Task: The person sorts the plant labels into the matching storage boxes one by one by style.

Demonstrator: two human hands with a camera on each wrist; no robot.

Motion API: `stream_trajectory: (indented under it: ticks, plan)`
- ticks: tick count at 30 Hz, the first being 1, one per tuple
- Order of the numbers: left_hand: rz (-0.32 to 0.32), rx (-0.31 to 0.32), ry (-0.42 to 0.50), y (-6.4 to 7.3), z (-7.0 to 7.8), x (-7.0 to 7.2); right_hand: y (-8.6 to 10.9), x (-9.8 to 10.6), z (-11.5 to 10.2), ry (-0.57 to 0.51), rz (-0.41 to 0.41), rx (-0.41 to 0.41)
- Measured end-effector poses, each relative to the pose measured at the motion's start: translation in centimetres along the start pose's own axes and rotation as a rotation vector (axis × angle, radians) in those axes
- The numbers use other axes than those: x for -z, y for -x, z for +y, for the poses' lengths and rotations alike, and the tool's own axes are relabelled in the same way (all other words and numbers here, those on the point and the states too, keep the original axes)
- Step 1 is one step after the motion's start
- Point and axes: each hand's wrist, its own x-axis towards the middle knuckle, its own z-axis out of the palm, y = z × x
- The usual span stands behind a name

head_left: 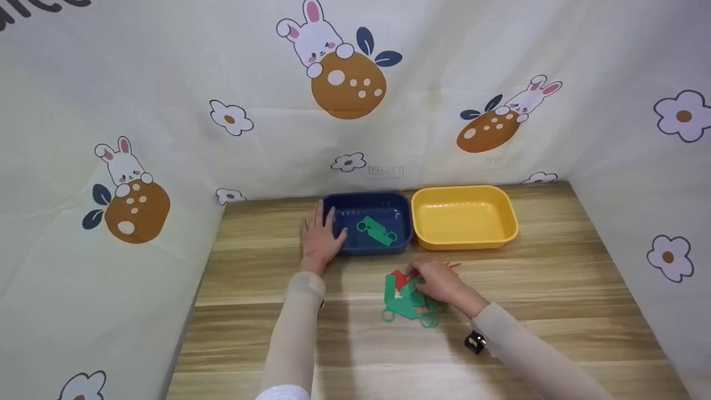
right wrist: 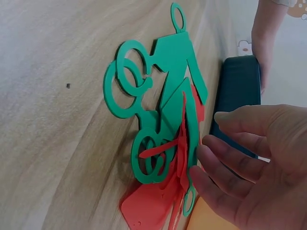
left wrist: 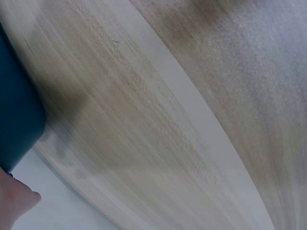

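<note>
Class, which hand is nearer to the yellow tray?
Right. The right hand is at the green and red shapes, just in front of the yellow tray; the left hand is farther, at the left side of the blue tray.

My left wrist view crops the left hand (left wrist: 17, 203) and blue tray (left wrist: 18, 105). From the head camera, the right hand (head_left: 439, 281) hides part of the green and red pieces (head_left: 402, 307) — I can't count them — and the lettering (head_left: 19, 6) runs off-frame.
</note>
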Motion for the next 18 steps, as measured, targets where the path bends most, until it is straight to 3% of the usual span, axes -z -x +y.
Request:
stream_trajectory:
  ticks: [5,18]
  plan:
    - [0.007,-0.004,0.004,-0.1,-0.1,-0.1,0.1,-0.2,-0.1,0.031,0.002,-0.007]
    - [-0.008,0.005,0.023,0.1,0.0,0.0,0.7,-1.2,0.3,0.309,0.105,0.132]
